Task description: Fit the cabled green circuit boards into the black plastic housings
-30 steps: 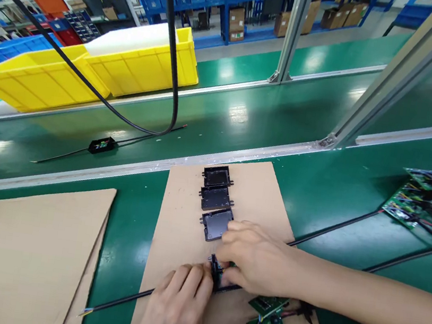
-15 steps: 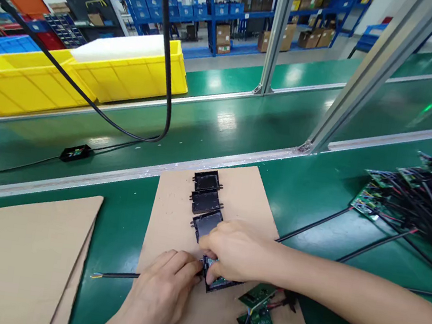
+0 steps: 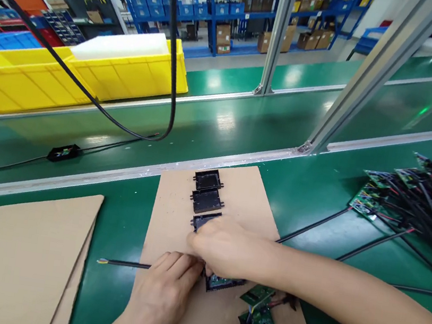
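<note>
cardboard sheet (image 3: 178, 205): matt brown | housings (image 3: 208, 181): matt black plastic | belt (image 3: 245, 128): glossy green

Your green tabletop (image 3: 315, 197) adjoins a glossy green conveyor belt (image 3: 225, 125), separated from it by a metal rail (image 3: 118, 174). Two aluminium posts (image 3: 276, 36) rise from the line. Beyond the belt, you see two yellow bins (image 3: 91, 77) side by side, one holding white foam (image 3: 120, 45). Blue shelving (image 3: 230, 3) with cardboard boxes and blue bins lines the far side. Overhead lighting reflects off the belt.
</note>
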Action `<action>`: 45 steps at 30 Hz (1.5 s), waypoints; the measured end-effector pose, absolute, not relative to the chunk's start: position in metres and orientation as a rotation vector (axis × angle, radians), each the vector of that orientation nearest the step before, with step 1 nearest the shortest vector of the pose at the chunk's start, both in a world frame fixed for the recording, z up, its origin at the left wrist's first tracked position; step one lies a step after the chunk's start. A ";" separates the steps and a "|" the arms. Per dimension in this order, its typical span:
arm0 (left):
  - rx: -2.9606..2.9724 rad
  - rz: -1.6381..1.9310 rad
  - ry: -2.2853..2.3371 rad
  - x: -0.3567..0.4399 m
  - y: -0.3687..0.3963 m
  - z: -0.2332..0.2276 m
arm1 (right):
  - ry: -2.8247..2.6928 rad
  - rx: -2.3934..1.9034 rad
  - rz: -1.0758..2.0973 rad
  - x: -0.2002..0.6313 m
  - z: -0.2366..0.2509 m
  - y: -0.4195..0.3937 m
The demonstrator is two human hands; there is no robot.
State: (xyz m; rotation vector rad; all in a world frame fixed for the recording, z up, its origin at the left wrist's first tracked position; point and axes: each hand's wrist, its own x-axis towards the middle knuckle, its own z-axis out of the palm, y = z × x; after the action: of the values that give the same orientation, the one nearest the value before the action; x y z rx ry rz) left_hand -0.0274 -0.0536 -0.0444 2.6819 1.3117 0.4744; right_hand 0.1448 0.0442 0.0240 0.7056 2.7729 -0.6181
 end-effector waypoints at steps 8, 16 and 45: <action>2.904 0.421 0.841 -0.005 -0.055 -0.038 | 2.921 1.003 -0.782 0.219 -0.002 0.023; 2.899 0.293 0.845 -0.013 -0.042 -0.046 | 2.878 0.930 -0.764 0.201 -0.011 0.024; 2.925 0.520 1.006 0.002 -0.047 -0.052 | 3.128 0.753 -0.599 0.227 -0.021 0.011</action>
State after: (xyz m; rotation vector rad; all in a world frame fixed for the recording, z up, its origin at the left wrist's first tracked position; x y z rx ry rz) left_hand 0.0021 -0.0473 -0.0523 2.9253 1.0059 0.5205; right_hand 0.2274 0.0108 -0.0214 0.7533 3.1277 -0.5990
